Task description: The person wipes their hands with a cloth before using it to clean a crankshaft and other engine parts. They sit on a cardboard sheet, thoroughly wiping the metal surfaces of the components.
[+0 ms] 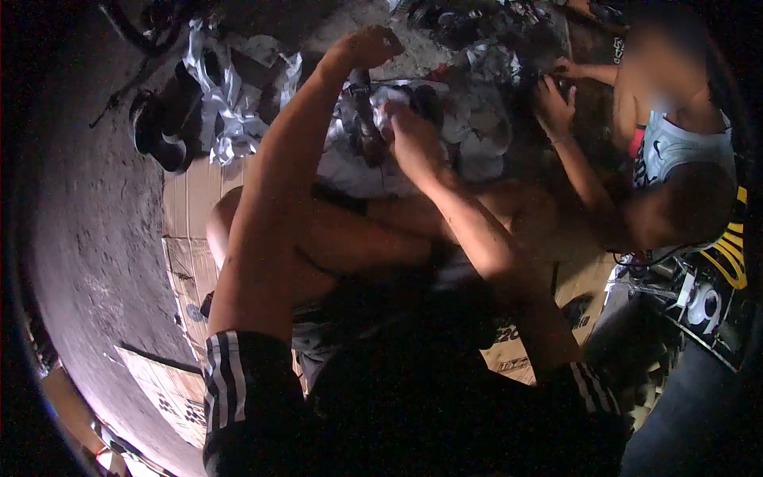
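While our left hand (pixel 367 48) curls into a closed fist above the work, we cannot tell what, if anything, it pinches; our right hand (pixel 413 139) has its fingers folded tight on a dark part wrapped in white cloth (pixel 380 102), which sits between the two hands, just above our bent knee; beneath it lies a heap of pale rags (pixel 469 127), touching the bundle and spreading toward the far side; flattened cardboard (pixel 191 199) covers the ground under our legs, and a strip of it shows by the right thigh; to the left, a pair of dark shoes (pixel 159 127) rests on the concrete floor (pixel 87 238) beside crumpled white plastic (pixel 226 103); at the right, another person's hand (pixel 554 107) presses spread fingers into the same heap, near ours but apart.
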`<action>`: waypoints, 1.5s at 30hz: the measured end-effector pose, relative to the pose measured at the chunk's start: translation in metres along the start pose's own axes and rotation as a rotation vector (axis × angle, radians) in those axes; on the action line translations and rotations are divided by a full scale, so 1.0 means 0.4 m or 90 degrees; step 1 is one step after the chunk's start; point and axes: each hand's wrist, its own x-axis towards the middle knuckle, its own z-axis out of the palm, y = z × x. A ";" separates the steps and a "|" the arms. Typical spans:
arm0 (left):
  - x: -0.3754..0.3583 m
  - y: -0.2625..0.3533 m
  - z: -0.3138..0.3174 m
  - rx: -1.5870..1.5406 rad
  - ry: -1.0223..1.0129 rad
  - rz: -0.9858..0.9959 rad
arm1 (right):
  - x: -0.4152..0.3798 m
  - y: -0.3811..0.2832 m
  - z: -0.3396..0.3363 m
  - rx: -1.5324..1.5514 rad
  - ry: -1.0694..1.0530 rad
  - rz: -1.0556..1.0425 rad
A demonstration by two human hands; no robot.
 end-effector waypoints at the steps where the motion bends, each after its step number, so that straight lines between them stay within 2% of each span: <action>1: 0.010 -0.019 0.011 -0.004 -0.002 -0.004 | 0.010 -0.011 -0.010 0.171 -0.010 0.072; 2: 0.023 -0.030 0.013 -0.046 0.006 -0.019 | -0.007 0.013 0.017 0.172 -0.015 0.078; 4: 0.060 -0.076 0.017 -0.078 0.020 -0.025 | -0.040 0.101 0.109 -0.023 0.149 -0.117; 5: 0.085 -0.126 0.028 -0.021 0.061 0.093 | -0.073 0.135 0.146 0.176 0.140 -0.042; 6: 0.102 -0.165 0.068 0.030 0.090 0.210 | -0.143 0.242 0.239 -0.067 0.088 -0.023; 8: 0.161 -0.216 0.083 0.088 0.100 0.210 | -0.113 0.155 0.156 0.025 -0.042 0.072; 9: 0.146 -0.204 0.073 0.072 0.074 0.190 | -0.088 0.128 0.140 0.028 -0.043 0.077; 11: 0.118 -0.183 0.070 0.040 0.015 0.149 | -0.042 0.098 0.135 0.115 0.203 -0.050; 12: 0.115 -0.186 0.089 0.044 0.004 0.150 | -0.071 0.109 0.142 0.121 0.207 -0.041; 14: 0.135 -0.199 0.088 0.108 0.032 0.179 | -0.125 0.121 0.152 0.177 -0.013 0.128; 15: 0.145 -0.214 0.086 0.121 0.033 0.183 | -0.149 0.057 0.130 -0.036 0.048 0.116; 16: 0.161 -0.235 0.099 0.111 0.056 0.180 | -0.121 0.036 0.106 -0.032 0.057 0.113; 18: 0.161 -0.245 0.126 0.079 0.091 0.169 | -0.083 0.026 0.083 0.547 0.190 0.253; 19: 0.157 -0.236 0.104 0.082 0.093 0.168 | -0.068 0.024 0.077 0.408 0.202 0.129; 20: 0.140 -0.226 0.090 0.073 0.041 0.184 | -0.071 0.035 0.094 0.412 0.200 0.136; 21: 0.121 -0.203 0.081 0.066 -0.011 0.207 | -0.076 0.065 0.131 0.243 0.214 0.083; 22: 0.114 -0.186 0.074 0.075 -0.008 0.213 | -0.058 0.077 0.147 0.072 0.229 0.020; 23: 0.102 -0.167 0.071 0.085 0.033 0.175 | -0.075 0.072 0.172 0.229 0.282 0.139; 24: 0.071 -0.132 0.067 0.087 0.070 0.133 | -0.097 0.052 0.154 0.227 0.283 0.131; 26: 0.084 -0.144 0.070 0.087 0.052 0.167 | -0.128 0.023 0.111 0.247 0.166 0.244; 27: 0.089 -0.153 0.086 0.108 0.092 0.164 | -0.125 0.051 0.132 0.203 0.178 0.185; 29: 0.061 -0.147 0.098 0.124 0.122 0.155 | -0.125 0.055 0.155 0.282 0.213 0.202; 30: 0.028 -0.086 0.054 0.140 0.092 0.091 | -0.118 0.057 0.161 0.359 0.257 0.211; 31: 0.032 -0.079 0.039 0.154 0.066 0.029 | -0.104 0.040 0.141 0.356 0.256 0.207; 32: 0.054 -0.100 0.046 0.152 0.070 0.026 | -0.092 0.022 0.121 0.302 0.302 0.145; 33: 0.125 -0.203 0.107 0.184 0.108 0.108 | -0.084 -0.004 0.094 0.249 0.345 0.087; 34: 0.155 -0.254 0.145 0.215 0.143 0.191 | -0.061 -0.021 0.067 0.249 0.341 0.091; 36: 0.138 -0.223 0.118 0.163 0.116 0.191 | 0.032 -0.026 0.025 0.015 0.266 -0.004; 38: 0.130 -0.217 0.120 0.110 0.091 0.192 | 0.053 -0.005 0.050 0.013 0.242 0.032; 40: 0.120 -0.204 0.109 0.056 0.081 0.193 | 0.029 0.002 0.045 0.061 0.154 0.056; 41: 0.096 -0.165 0.086 0.054 0.090 0.192 | -0.020 0.004 0.029 0.250 0.088 0.209; 42: 0.039 -0.074 0.042 0.024 0.061 0.123 | -0.054 0.017 0.032 0.244 0.081 0.204; 43: -0.002 -0.013 0.014 -0.007 0.031 0.055 | -0.091 0.045 0.052 0.077 0.040 0.202; 44: -0.017 0.000 0.018 -0.013 0.033 0.054 | -0.115 0.064 0.056 -0.090 0.002 0.201; 45: -0.023 0.008 0.017 0.040 0.073 0.073 | -0.115 0.068 0.041 -0.093 0.004 0.196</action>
